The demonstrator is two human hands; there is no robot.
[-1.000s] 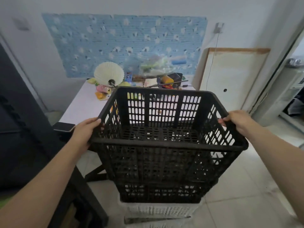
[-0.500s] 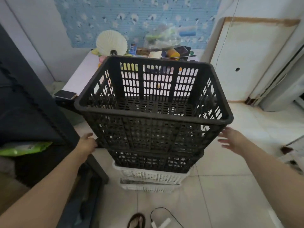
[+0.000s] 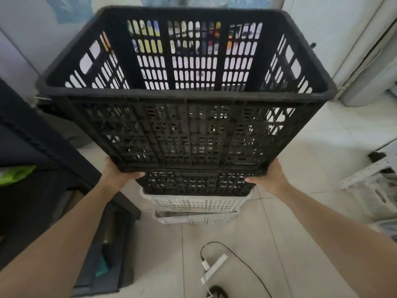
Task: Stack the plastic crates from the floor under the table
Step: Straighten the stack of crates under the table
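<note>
Gripping the top black crate (image 3: 184, 130) at its lower corners.
Left hand (image 3: 117, 174) and right hand (image 3: 269, 176), fingers curled under, above lower black crate (image 3: 195, 183) and white crates (image 3: 194, 204).

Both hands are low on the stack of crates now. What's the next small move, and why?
Probably lift or slide the whole stack a little. The left hand and right hand grip under the top black crate, which sits nested on a lower black crate and white crates.

A tall stack of slotted plastic crates stands upright on the floor. The large black top crate (image 3: 187, 117) nests in a second black crate (image 3: 194, 182), gripped between both hands. Two white crates (image 3: 194, 204) lie below the hands.
</note>
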